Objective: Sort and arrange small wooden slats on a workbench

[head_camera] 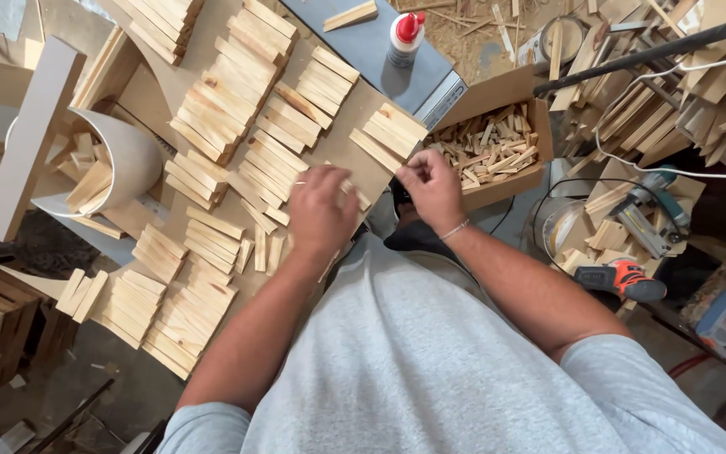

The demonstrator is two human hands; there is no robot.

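Looking down over a grey shirt (430, 361) at a plywood bench (342, 143) covered with rows of short wooden slats (237, 92). Left hand (321, 210) lay palm down on the bench among the slats, fingers (308, 181) curled and pressed together over a thin slat (351, 192) whose pale end showed just beyond the knuckles; could not tell whether that slat was truly gripped or only covered. Right hand (432, 189), with a thin bracelet (454, 229) at the wrist, hovered at the bench's near edge, just beside the left hand, fingers (409, 168) bent inward and pinched close together; whatever sat between them was too small to make out. Touching the bench's right edge, just beyond the right hand, stood an open cardboard box (539, 126) full of small wood offcuts (485, 147). Farther up, on a grey surface, stood a white glue bottle (405, 38) with a red cap. At the left, a curved white bucket (132, 160) held more slats. Right of the box lay piled scrap wood (674, 109), a white cable (632, 164), an orange and black power tool (623, 277) and a teal one (653, 210).
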